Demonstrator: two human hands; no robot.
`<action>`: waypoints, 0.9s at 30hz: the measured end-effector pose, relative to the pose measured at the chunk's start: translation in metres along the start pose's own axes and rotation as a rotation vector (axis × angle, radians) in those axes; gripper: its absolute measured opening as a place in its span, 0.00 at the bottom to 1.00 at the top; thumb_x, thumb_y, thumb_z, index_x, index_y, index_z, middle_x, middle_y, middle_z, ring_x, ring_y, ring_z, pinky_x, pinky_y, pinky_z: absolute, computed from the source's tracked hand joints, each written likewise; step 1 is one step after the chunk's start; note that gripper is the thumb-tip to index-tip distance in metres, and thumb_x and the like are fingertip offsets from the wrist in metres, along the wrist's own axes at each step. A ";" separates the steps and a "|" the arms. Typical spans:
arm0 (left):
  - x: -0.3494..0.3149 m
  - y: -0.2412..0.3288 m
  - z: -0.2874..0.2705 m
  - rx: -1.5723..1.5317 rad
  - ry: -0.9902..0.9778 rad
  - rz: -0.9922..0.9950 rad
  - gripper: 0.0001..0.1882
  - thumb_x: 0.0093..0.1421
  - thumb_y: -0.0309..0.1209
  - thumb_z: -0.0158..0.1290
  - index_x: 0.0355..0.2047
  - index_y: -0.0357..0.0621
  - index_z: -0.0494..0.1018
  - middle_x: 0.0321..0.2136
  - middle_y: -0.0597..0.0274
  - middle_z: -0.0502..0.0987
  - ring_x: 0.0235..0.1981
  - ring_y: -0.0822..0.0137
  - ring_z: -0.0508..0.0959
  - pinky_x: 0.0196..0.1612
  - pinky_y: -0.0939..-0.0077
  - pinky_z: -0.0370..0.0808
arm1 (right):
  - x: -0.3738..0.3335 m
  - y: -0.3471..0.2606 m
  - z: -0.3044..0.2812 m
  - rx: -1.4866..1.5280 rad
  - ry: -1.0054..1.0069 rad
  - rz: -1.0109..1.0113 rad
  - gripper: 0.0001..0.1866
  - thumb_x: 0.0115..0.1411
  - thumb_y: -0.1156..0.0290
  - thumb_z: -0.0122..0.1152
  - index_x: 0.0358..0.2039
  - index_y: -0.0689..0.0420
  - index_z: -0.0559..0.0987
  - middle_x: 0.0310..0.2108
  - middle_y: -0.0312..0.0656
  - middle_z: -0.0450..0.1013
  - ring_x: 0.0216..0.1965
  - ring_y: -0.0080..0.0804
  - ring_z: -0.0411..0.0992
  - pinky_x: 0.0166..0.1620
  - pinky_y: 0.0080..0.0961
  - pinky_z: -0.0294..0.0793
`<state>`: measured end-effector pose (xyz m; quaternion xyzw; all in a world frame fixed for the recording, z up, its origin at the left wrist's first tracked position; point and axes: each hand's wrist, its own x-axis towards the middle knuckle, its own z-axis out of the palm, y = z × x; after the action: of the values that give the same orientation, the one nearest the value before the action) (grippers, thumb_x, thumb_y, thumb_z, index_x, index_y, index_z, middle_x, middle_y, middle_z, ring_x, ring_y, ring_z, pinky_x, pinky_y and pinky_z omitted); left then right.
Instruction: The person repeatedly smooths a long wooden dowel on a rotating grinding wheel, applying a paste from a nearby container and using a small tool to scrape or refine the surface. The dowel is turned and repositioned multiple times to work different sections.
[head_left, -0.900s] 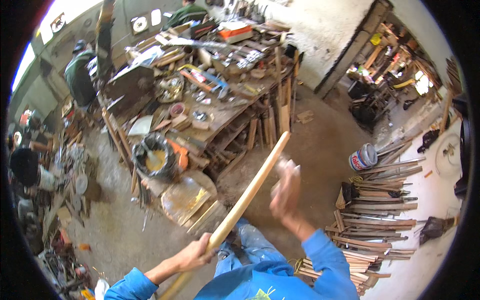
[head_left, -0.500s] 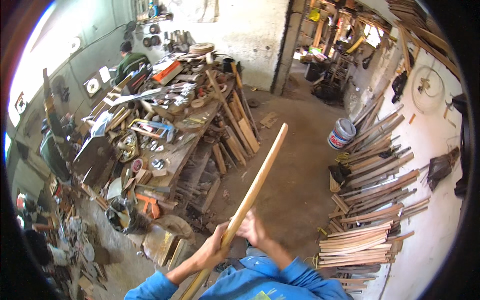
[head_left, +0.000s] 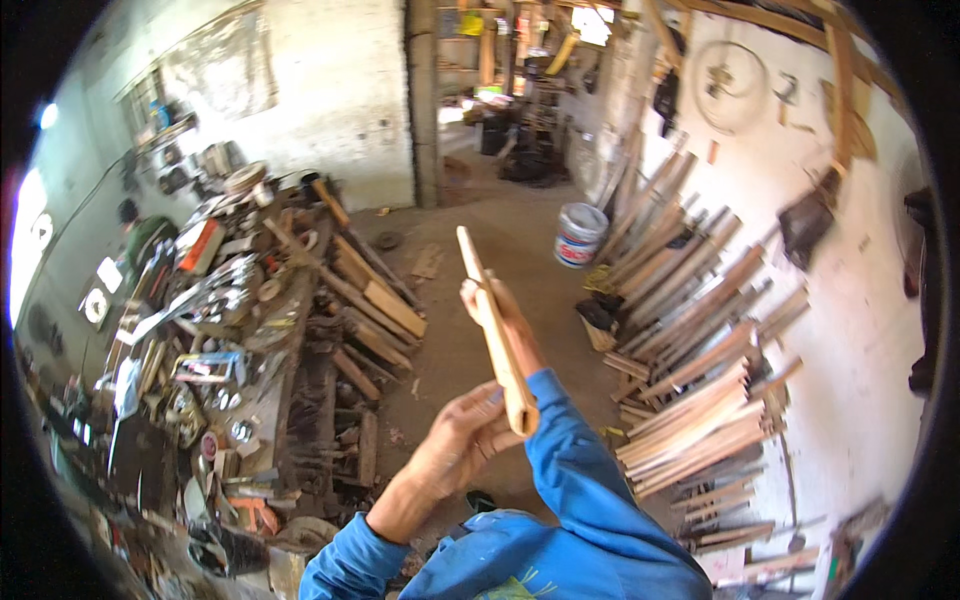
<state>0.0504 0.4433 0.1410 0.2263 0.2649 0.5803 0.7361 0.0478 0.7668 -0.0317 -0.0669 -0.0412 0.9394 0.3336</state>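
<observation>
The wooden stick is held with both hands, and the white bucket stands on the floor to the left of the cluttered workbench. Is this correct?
Not quite. In the head view both hands, left hand and right hand, hold the wooden stick, but the white bucket stands on the floor to the right of the cluttered workbench, by the leaning wooden slats.

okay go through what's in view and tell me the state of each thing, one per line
wooden stick: held up off the floor, tilted, in both hands
left hand: closed on the stick's near end
right hand: gripping the stick higher up
white bucket: upright on the floor
wooden slats: leaning against the wall
workbench: piled with tools
</observation>
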 end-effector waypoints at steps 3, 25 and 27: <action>0.003 -0.002 0.007 -0.048 -0.024 0.092 0.20 0.70 0.35 0.49 0.53 0.30 0.67 0.45 0.52 0.77 0.44 0.64 0.82 0.46 0.73 0.85 | 0.004 -0.012 0.007 -0.091 -0.183 -0.020 0.13 0.72 0.65 0.47 0.37 0.64 0.67 0.25 0.50 0.69 0.24 0.38 0.72 0.28 0.29 0.82; -0.040 0.015 0.006 -0.187 -0.174 0.187 0.22 0.71 0.34 0.48 0.56 0.25 0.63 0.45 0.48 0.76 0.45 0.58 0.82 0.50 0.70 0.84 | -0.008 0.019 0.084 0.012 0.041 -0.101 0.31 0.70 0.46 0.35 0.43 0.68 0.64 0.42 0.63 0.70 0.35 0.50 0.77 0.36 0.40 0.87; -0.044 0.017 0.003 -0.194 -0.165 0.202 0.22 0.70 0.33 0.49 0.55 0.25 0.64 0.45 0.49 0.76 0.44 0.60 0.82 0.49 0.71 0.84 | -0.008 0.023 0.090 0.005 0.054 -0.107 0.35 0.70 0.43 0.32 0.47 0.71 0.62 0.44 0.64 0.69 0.37 0.52 0.77 0.38 0.43 0.87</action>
<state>0.0318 0.4041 0.1595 0.2263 0.1221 0.6537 0.7117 0.0261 0.7405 0.0550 -0.0890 -0.0332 0.9182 0.3847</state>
